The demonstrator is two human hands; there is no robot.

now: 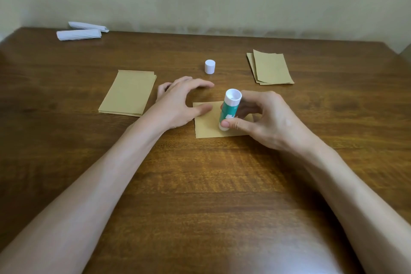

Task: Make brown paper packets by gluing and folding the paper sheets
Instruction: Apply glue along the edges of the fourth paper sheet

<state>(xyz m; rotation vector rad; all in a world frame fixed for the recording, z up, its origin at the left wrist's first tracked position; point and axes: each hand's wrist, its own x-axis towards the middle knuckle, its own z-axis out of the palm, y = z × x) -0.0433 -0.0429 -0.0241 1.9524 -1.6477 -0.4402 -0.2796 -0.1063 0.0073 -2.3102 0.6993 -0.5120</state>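
A brown paper sheet lies flat in the middle of the wooden table. My right hand grips a green and white glue stick, open end up, its lower end on the sheet. My left hand hovers over the sheet's left edge with fingers spread and the thumb touching the paper. The glue stick's white cap stands upright behind the hands.
A stack of brown sheets lies to the left. Another small stack of brown paper pieces sits at the right rear. Two folded white paper bundles rest at the far left by the wall.
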